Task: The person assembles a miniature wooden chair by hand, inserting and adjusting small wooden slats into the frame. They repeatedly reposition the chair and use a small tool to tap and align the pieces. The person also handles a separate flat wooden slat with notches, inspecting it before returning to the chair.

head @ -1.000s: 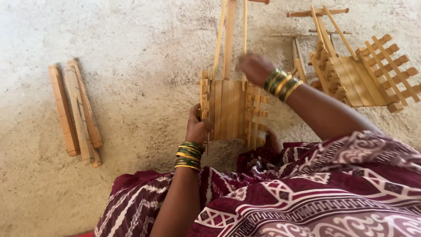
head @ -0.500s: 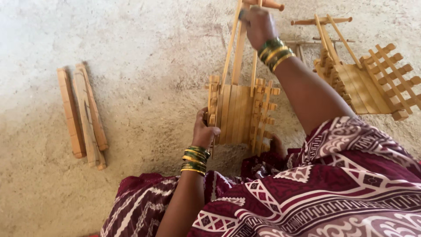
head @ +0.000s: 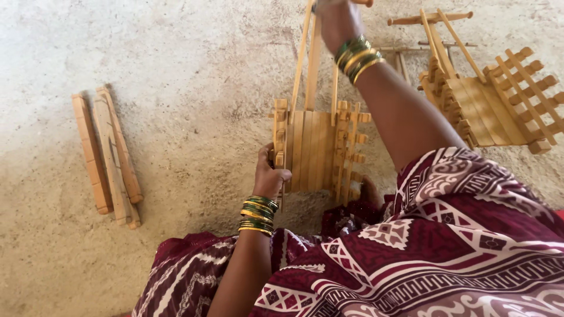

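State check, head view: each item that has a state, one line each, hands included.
left hand: gripping the near left edge of the wooden basket.
right hand: raised, closed on the handle where the basket's long uprights meet.
wooden basket: resting on the floor, its handle uprights drawn together at the top.
second basket: lying tilted on the floor, untouched.
wooden sticks: lying flat, bunched side by side, untouched.

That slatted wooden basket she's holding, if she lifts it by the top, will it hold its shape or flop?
The slatted wooden basket probably stays stiff: its slats look rigid and interlocked. It likely feels light, being thin strips with gaps. The long handle sticks are slender, so they may flex or wobble under the right hand; the left hand steadies its side.
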Demonstrator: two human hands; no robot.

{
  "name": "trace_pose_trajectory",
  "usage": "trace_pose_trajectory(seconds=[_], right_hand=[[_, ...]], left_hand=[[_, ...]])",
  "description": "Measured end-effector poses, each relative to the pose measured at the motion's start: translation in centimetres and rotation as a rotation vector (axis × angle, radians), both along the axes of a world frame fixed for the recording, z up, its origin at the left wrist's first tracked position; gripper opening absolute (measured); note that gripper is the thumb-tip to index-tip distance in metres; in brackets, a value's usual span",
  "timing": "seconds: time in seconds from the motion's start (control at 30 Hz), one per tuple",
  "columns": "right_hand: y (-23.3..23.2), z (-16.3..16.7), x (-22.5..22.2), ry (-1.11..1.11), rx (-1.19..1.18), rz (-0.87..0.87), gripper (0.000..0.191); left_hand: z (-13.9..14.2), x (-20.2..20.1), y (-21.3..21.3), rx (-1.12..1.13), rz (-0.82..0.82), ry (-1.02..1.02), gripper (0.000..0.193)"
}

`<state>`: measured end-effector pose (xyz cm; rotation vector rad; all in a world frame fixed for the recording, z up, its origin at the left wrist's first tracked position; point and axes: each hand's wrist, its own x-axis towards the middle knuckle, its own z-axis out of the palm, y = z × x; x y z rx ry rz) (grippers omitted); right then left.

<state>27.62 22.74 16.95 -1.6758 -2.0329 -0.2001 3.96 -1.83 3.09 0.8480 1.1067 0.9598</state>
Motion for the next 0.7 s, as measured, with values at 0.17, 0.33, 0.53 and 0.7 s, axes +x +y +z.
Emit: trace_pose_trajectory(seconds=[0.17, 0.33, 0.53, 0.7], right_hand=[[-3.3, -0.8, -1.2, -0.332, -0.274, -0.061, 0.016], [-12.7, -5.5, -2.8, -0.153, -0.336, 0.371, 0.029], [-9.6, -4.8, -0.4, 0.411, -0.35, 0.142, 0.02], [-2.4, -0.4, 1.0, 0.425, 0.061, -0.108, 0.017]], left_hand=[[1.0, -0.5, 0.4, 0.013, -0.015, 0.046, 0.079], [0.7, -0.5, -0.3, -0.023, 0.04, -0.035, 0.07], [-0.8, -0.1, -0.4, -0.014, 0.018, -0.008, 0.071], [-0.9, 0.1, -0.4, 0.061, 0.001, -0.001, 0.08]])
